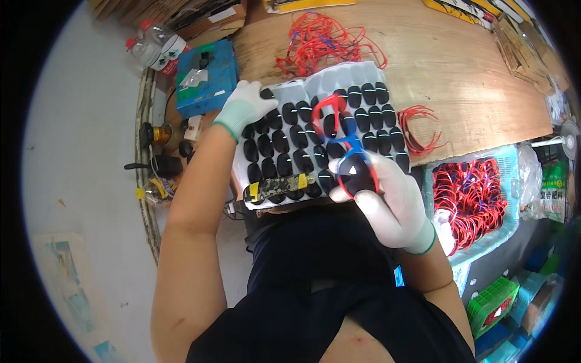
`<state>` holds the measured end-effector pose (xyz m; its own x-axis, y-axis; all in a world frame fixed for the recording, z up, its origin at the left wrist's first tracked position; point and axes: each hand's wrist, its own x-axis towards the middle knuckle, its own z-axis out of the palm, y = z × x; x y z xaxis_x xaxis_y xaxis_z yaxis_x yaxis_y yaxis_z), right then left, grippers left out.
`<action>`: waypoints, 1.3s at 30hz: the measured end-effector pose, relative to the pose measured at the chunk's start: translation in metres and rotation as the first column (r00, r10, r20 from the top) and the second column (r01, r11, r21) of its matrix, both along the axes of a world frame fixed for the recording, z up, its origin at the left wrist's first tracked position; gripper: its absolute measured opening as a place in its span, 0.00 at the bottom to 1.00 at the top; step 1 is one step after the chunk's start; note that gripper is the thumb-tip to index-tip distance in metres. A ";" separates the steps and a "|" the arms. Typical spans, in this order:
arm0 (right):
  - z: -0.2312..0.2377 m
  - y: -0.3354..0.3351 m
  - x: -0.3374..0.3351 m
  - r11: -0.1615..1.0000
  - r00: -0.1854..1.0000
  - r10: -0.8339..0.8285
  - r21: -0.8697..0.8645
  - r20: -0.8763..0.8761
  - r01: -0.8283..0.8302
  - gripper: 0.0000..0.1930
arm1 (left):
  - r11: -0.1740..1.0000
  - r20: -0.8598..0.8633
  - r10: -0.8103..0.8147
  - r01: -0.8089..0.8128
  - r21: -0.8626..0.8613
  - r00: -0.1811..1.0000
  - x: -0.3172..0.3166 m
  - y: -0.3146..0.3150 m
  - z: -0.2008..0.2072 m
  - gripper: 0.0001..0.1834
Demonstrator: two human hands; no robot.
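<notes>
My left hand [247,107], in a white glove, is at the upper left of a white pocketed tray [327,77]. Its thumb and fingers close around a dark lens [267,94] there. My right hand [390,202], gloved too, holds a pair of sunglasses [356,172] above the tray's lower right part. The sunglasses have a blue and red frame and a dark lens in the near side; the far part is blurred. Rows of dark lenses [298,136] fill most of the tray. Across its near edge lies a worn tool with yellow ends [278,187].
Red frames are heaped [321,45] behind the tray, with a few red pieces [419,130] to its right. A light blue basket [513,206] of red frames stands at right. To the left are a blue box [209,75] and plastic bottles [158,49].
</notes>
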<state>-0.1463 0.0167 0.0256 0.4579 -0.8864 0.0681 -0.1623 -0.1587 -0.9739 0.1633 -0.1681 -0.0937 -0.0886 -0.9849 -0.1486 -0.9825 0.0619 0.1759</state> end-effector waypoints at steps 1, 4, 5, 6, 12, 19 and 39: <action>-0.005 0.004 0.003 0.997 0.987 -0.071 0.026 0.141 0.068 0.34 | 1.000 -0.029 -0.014 0.014 0.006 0.999 0.000 0.002 -0.002 0.31; -0.014 0.006 -0.001 0.994 0.992 -0.064 -0.082 0.109 0.073 0.40 | 0.998 -0.112 0.016 -0.023 -0.057 0.994 0.007 0.005 -0.003 0.27; -0.016 0.006 0.001 0.999 0.985 -0.049 -0.011 0.165 0.052 0.40 | 0.995 -0.210 0.055 -0.071 -0.066 0.976 0.006 0.005 -0.003 0.25; -0.018 0.007 0.003 0.998 0.974 -0.041 0.061 0.222 0.028 0.40 | 0.990 -0.305 0.095 -0.122 -0.071 0.948 0.006 0.006 -0.002 0.23; -0.035 0.014 0.014 0.983 0.922 -0.181 0.065 0.342 0.169 0.24 | 0.979 -0.973 0.158 0.098 0.176 0.168 -0.019 0.106 0.060 0.05; -0.033 0.007 0.051 0.996 0.994 -0.080 -0.024 0.071 0.082 0.14 | 0.947 -0.937 0.307 0.147 0.284 -0.167 -0.056 0.181 0.068 0.08; -0.024 0.006 0.064 0.984 0.984 0.050 -0.161 -0.172 -0.078 0.06 | 0.888 -0.799 0.459 0.238 0.394 -0.388 -0.046 0.207 0.050 0.17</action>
